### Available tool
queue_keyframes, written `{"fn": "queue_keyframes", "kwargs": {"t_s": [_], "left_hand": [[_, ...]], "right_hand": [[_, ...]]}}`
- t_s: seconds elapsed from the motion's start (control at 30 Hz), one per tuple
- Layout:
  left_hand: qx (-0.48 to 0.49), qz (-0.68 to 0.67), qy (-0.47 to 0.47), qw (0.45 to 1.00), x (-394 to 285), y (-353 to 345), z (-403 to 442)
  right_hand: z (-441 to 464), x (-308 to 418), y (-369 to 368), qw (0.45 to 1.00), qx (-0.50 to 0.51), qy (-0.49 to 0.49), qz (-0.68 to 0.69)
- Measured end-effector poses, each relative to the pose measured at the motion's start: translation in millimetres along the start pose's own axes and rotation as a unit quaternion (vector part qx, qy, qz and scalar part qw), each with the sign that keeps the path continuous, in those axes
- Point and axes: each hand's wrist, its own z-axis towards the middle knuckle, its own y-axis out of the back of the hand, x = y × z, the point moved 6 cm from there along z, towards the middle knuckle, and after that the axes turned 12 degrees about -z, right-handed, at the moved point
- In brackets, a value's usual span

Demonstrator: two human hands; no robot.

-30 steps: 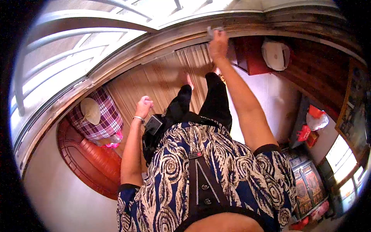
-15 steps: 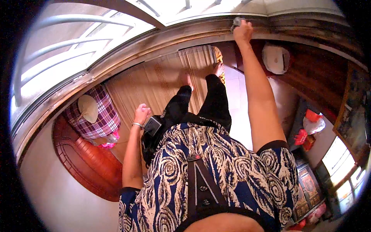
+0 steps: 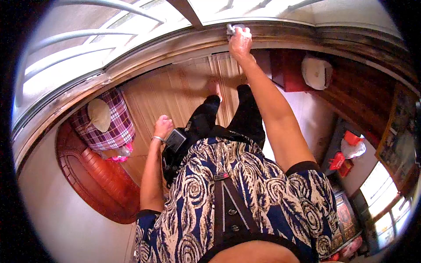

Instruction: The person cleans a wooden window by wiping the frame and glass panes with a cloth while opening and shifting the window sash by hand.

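My right hand (image 3: 240, 44) reaches far forward, fingers closed around a crumpled grey cloth (image 3: 233, 30). The cloth touches the brown wooden window sill (image 3: 280, 36), just below the window frame. Down at my left side, my left hand (image 3: 163, 127) is curled into a loose fist, with nothing visible in it. It hangs over the striped mat (image 3: 175, 92), close to a small black device (image 3: 175, 139) at my waist. A bracelet circles that wrist.
Pale metal bars (image 3: 83, 33) cross the window. A plaid pillow (image 3: 107, 129) with a round fan (image 3: 99, 115) on it lies beside a reddish-brown headboard (image 3: 94, 175). On dark wooden furniture (image 3: 355, 94) to the right rests a white object (image 3: 316, 73).
My right hand has slid left along the sill with the grey cloth. The left hand remains near my waist, still curled. The view has shifted slightly.
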Motion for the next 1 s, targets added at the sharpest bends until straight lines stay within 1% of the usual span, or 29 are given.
{"fn": "queue_keyframes", "kwargs": {"t_s": [0.1,0.13,0.17,0.2,0.23,0.27,0.3,0.37,0.4,0.43,0.47,0.5,0.53,0.57,0.7,0.77,0.8,0.83,0.9,0.93,1.0], "left_hand": [[0.010,0.035,-0.020,0.999,-12,-11,-3],[0.004,0.046,-0.021,0.999,-14,-12,-4],[-0.003,0.057,-0.022,0.998,-17,-11,-5],[-0.003,0.058,-0.022,0.998,-19,-11,-6],[-0.008,0.046,-0.015,0.999,-20,-10,-6],[-0.012,0.033,-0.008,0.999,-21,-12,-6],[-0.011,0.033,-0.008,0.999,-24,-16,-9],[-0.012,0.031,-0.045,0.998,-35,-21,-14],[-0.013,0.032,-0.045,0.998,-34,-20,-13],[-0.011,0.030,-0.024,0.999,-31,-19,-13],[-0.010,0.028,-0.003,1.000,-28,-19,-13],[-0.013,0.028,0.000,1.000,-24,-17,-13],[0.001,0.014,-0.011,1.000,-21,-17,-13],[0.015,0.001,-0.023,1.000,-19,-15,-13],[-0.009,0.012,-0.037,0.999,-23,-13,-21],[-0.009,0.057,-0.002,0.998,-9,-5,-8],[-0.009,0.059,-0.005,0.998,-10,-5,-6],[-0.008,0.050,-0.010,0.999,-11,-5,-6],[-0.009,0.042,-0.017,0.999,-15,-7,-9],[-0.011,0.038,-0.025,0.999,-21,-9,-11],[-0.018,0.036,-0.037,0.999,-29,-11,-18]], "right_hand": [[-5,12,1,1.000,0.012,0.011,0.022],[-8,16,6,0.999,-0.024,0.013,0.020],[-8,17,8,0.999,-0.023,0.013,0.021],[-8,31,9,0.989,0.026,0.123,-0.080],[-12,44,5,0.953,0.075,0.229,-0.181],[-11,40,-4,0.959,0.010,0.224,-0.176],[-12,38,-7,0.958,0.009,0.224,-0.177],[-12,35,-8,0.970,-0.025,0.212,-0.115],[-10,33,-10,0.971,0.011,0.197,-0.137],[-10,36,-9,0.971,0.012,0.197,-0.137],[-7,29,-6,0.995,0.007,0.087,-0.057],[-7,19,-7,0.999,0.005,-0.024,0.025],[-6,19,-10,0.999,0.021,-0.034,-0.013],[-7,20,-11,0.999,0.023,-0.036,-0.011],[-5,28,-5,0.998,0.019,-0.054,-0.027],[-3,30,-8,0.996,0.013,-0.075,-0.042],[-4,35,-12,0.995,0.013,-0.055,-0.078],[-4,39,-20,0.996,0.000,-0.037,-0.083],[-1,43,-35,0.994,0.058,-0.027,-0.093],[1,45,-35,0.994,0.054,-0.025,-0.088],[0,54,-36,0.991,0.076,0.037,-0.108]]}}
